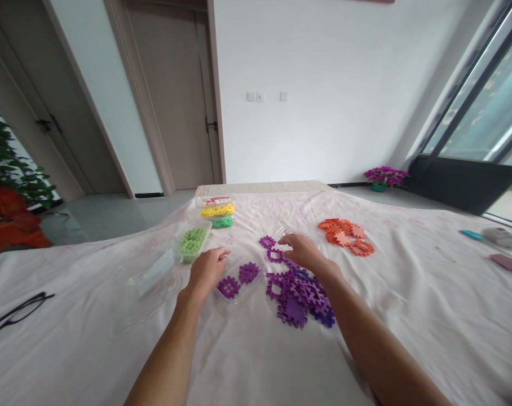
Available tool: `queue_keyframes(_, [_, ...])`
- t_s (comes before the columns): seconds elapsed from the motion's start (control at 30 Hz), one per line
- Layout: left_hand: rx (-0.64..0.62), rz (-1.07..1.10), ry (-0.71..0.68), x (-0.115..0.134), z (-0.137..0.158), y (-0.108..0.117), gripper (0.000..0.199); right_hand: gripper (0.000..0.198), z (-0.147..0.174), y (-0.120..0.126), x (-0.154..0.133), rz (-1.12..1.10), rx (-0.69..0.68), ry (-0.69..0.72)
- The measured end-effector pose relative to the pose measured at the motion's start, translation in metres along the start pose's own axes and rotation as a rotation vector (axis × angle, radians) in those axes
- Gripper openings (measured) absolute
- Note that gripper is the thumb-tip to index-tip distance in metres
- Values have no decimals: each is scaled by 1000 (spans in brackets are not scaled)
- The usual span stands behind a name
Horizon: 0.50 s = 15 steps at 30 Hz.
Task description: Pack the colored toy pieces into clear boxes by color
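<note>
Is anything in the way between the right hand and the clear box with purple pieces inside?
Yes: a square purple piece lies on the cloth between the right hand and clear box. It looks flat, so the hand could probably pass over.

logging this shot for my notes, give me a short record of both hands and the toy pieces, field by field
left hand: beside the clear container, fingers bent; grip unclear
right hand: over the far side of the purple pieces, fingers bent; contact unclear
in clear container: two purple pieces
purple pile: loose on the cloth, some pieces bluer
orange pile: on the cloth, beyond and to the right of the purple pile
light green pieces: in a container, left
stacked containers: yellow pieces above green pieces
</note>
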<state>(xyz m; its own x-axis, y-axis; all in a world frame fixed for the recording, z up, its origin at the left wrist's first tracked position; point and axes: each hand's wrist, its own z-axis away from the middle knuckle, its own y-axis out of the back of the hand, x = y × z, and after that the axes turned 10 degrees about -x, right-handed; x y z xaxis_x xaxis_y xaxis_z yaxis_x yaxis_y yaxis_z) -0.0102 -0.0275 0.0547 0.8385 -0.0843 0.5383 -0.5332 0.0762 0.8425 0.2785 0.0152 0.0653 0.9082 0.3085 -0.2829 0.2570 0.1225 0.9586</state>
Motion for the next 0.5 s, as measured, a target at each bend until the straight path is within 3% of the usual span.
queue_keyframes(0.17, [-8,0,-5,-7,-4,-5,33,54,-7,-21,3,77,-80,0])
queue_keyframes(0.37, [-27,61,20,-12,-5,-5,34,32,-7,-27,-5,129,-80,55])
queue_keyframes(0.5, [-45,112,29,-10,-6,-10,34,32,-3,-18,-8,117,15,-92])
